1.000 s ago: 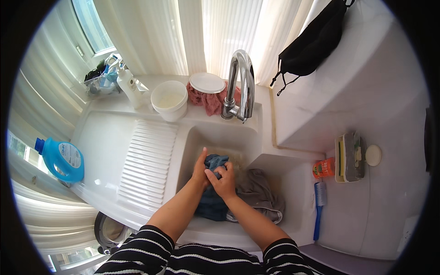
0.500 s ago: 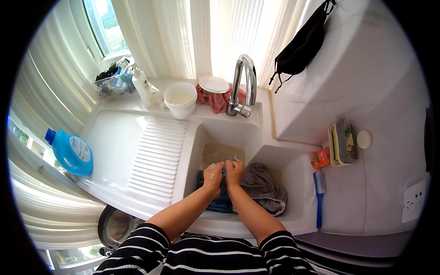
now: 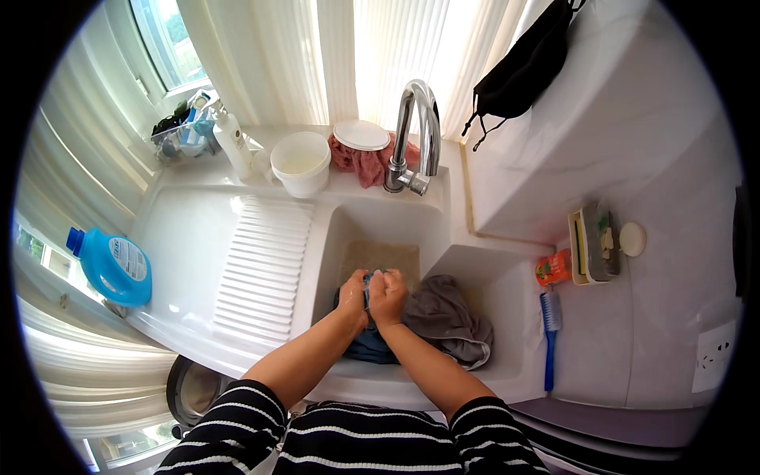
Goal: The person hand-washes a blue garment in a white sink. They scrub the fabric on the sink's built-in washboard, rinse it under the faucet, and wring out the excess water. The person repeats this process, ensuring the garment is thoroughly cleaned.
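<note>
Over the sink basin (image 3: 326, 261), my left hand (image 3: 353, 294) and my right hand (image 3: 387, 298) are close together, both gripping a wet dark blue cloth garment (image 3: 370, 347). A bit of it shows between my closed fingers, and the rest hangs down into the basin. Suds cling to my hands. Beside my right wrist a bunched grey-brown garment (image 3: 450, 318) with a pale edge lies against the basin's right side. Cloudy brownish water (image 3: 380, 260) stands at the far end of the basin, below the chrome faucet (image 3: 418, 134).
Left of the basin is a ribbed washboard (image 3: 265, 269), with a blue detergent bottle (image 3: 117, 267) at its outer edge. A white tub (image 3: 302, 176), pump bottle (image 3: 233, 146) and red cloth (image 3: 368, 165) line the back. On the right lie a blue brush (image 3: 550, 340) and soap holder (image 3: 587, 245).
My hands have shifted slightly left and closer together, turning on the blue garment between them. The whole view has moved a little. The grey-brown garment stays in its place.
</note>
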Motion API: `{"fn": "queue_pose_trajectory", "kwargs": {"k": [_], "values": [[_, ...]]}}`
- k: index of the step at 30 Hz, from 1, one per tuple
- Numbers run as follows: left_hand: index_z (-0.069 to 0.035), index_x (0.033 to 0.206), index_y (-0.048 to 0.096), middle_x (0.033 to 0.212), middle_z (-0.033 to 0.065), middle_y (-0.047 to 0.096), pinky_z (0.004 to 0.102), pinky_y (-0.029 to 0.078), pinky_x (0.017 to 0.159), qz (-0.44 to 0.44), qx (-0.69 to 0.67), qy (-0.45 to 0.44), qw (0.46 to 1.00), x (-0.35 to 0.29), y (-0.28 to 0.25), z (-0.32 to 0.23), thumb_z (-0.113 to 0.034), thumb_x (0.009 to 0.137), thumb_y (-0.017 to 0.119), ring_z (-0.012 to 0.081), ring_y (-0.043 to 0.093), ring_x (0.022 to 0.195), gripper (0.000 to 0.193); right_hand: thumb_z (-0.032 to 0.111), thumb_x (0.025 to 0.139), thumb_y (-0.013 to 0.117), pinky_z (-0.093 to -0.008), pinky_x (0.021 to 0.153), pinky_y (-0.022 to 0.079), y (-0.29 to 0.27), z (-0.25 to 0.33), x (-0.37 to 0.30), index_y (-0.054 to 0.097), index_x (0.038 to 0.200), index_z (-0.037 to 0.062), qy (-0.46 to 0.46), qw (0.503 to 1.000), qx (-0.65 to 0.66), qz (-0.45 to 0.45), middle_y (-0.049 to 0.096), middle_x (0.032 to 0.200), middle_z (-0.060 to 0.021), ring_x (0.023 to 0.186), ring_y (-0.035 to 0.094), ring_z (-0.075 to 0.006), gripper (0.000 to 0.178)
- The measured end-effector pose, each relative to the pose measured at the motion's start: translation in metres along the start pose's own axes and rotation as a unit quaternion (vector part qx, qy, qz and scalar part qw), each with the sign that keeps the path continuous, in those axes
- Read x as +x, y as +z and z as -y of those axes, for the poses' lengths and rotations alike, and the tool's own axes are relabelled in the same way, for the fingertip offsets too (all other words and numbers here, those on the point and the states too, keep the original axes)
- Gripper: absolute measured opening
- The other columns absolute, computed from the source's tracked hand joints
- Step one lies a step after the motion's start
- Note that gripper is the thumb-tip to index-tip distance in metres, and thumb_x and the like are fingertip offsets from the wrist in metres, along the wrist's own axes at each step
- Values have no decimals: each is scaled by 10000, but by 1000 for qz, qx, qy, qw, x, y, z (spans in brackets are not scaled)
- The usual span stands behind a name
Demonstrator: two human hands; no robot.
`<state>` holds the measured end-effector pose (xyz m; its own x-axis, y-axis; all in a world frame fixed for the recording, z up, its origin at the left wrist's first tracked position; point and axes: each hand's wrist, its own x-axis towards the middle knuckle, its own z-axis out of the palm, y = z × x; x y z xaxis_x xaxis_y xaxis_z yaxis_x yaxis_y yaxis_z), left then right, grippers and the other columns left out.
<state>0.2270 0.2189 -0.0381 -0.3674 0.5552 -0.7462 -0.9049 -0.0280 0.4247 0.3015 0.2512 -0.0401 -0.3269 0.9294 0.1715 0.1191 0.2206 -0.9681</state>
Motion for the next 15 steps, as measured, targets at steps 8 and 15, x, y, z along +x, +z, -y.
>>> {"fn": "queue_pose_trajectory", "kwargs": {"k": [8,15], "values": [[-70,1047,610,1041,124,614,386,519,785,73,48,15,996,68,-41,2,-317,930,571,267,617,894,275,184,884,636,-411,726,475,23,-15,0,518,653,12,-119,992,-46,25,595,907,-164,813,582,-341,311],[-44,1158,611,1051,189,585,474,489,826,-131,461,270,835,79,16,-28,-399,909,636,358,574,980,434,271,907,647,-483,889,429,-9,-92,97,605,1027,83,-120,944,-303,56,555,1225,-164,1068,525,-391,227]]}}
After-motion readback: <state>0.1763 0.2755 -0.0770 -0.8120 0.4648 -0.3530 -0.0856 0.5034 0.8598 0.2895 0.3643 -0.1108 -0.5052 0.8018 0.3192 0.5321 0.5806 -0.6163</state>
